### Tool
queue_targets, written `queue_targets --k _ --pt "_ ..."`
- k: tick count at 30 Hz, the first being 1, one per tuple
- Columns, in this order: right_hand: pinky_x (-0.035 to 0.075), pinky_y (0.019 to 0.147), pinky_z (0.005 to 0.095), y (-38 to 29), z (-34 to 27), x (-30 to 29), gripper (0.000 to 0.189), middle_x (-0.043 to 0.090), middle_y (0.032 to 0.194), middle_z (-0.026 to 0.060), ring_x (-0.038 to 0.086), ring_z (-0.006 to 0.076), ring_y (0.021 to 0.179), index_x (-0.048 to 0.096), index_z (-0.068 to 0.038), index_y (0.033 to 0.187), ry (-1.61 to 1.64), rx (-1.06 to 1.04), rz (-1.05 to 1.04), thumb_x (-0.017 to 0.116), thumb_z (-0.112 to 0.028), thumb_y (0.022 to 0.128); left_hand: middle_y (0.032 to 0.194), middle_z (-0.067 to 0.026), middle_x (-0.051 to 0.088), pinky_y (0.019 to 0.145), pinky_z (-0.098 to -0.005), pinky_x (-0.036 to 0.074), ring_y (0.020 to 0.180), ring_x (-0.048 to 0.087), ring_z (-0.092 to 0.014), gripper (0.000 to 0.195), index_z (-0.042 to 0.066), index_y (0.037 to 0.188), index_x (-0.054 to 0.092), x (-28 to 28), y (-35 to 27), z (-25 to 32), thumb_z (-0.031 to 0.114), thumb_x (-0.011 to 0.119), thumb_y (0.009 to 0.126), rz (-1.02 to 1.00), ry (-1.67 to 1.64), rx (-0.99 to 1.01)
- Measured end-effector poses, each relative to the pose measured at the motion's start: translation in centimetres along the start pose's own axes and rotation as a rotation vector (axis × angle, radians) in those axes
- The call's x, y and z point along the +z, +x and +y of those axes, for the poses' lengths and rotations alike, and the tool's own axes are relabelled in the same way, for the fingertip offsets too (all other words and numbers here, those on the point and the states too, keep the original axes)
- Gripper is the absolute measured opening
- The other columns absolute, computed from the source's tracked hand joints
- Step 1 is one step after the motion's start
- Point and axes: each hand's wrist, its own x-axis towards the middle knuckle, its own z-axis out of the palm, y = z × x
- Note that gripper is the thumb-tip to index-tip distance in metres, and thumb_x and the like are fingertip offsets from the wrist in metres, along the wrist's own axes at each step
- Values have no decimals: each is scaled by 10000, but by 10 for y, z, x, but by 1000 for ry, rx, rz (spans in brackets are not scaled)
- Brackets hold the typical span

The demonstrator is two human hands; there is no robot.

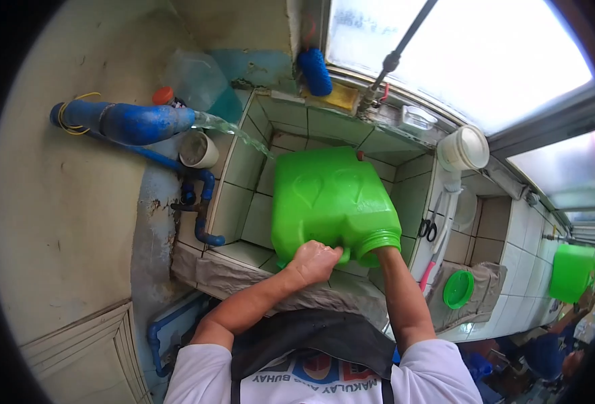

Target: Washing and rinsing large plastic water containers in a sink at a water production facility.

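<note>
A large translucent green plastic water container point(330, 187) lies on its side in a tiled sink point(232, 212). Its wide threaded mouth faces me. My left hand point(317, 260) is closed around the handle point(345, 256) beside that mouth. My right forearm point(403, 298) enters the opening; the hand is hidden inside, so its grip cannot be seen. Water point(237, 132) pours from a blue pipe spout point(141, 122) into the sink, behind the container's left side. A green screw lid point(458, 289) rests on a grey cloth point(487, 298) to the right.
Scissors point(428, 228) and a pink-handled knife point(431, 267) lie on the right ledge, near a white bucket point(463, 147). A jug of bluish liquid point(201, 86) and a white cup point(198, 150) stand left. Another person point(547, 353) is at the far right by a second green container point(573, 272).
</note>
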Motion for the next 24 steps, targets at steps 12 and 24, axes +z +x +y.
queue_targets --k 12,24 --pt "474 906 399 6 -7 16 373 588 1226 110 589 275 1046 575 -59 1200 60 -173 315 545 -276 899 745 -153 677 637 -458 536 732 676 -344 140 65 824 585 -22 -4 11 101 587 688 -28 54 -27" --pt "469 938 425 -15 -5 16 390 593 1229 96 582 275 1086 571 -87 1219 2194 359 176 498 -337 928 743 -156 674 654 -453 537 727 672 -337 248 60 886 578 -31 4 6 188 651 685 -30 71 -57"
